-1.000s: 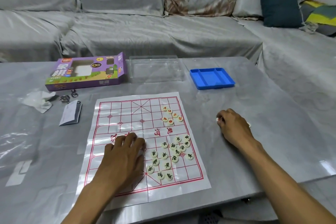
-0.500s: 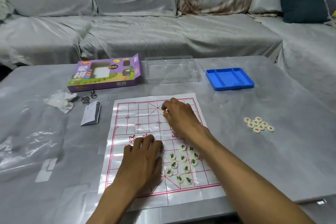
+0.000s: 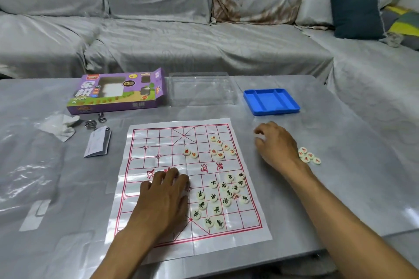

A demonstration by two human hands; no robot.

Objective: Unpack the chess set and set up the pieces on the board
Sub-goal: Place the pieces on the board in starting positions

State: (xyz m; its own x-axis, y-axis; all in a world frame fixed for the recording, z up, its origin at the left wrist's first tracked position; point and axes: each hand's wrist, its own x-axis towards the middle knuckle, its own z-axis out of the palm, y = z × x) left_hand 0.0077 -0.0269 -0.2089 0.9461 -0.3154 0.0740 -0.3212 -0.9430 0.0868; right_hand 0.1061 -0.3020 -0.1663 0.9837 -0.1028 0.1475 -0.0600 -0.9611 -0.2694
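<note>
While the thin, glossy paper board with its red printed grid [image 3: 192, 188] lies creased along its fold lines at the centre of the frame, the left hand [image 3: 163, 201] presses it flat with fingers spread and straight. The right hand [image 3: 275, 145] hovers off the board's right edge, fingers loosely curled; whether they hold a piece I cannot tell. Small cream discs with black characters [image 3: 221, 199] lie jumbled on the board's lower right, red-lettered discs [image 3: 217, 147] scattered in its upper half, and a further small heap of red-lettered discs [image 3: 309, 156] sits on the grey tabletop [image 3: 340, 188] at right.

Being light and slick, the sheet would likely skate or buckle if the left hand lifts, shifting the loose discs. Smooth round pieces could also slide on the shiny tabletop and drop over its near edge when swept carelessly.
</note>
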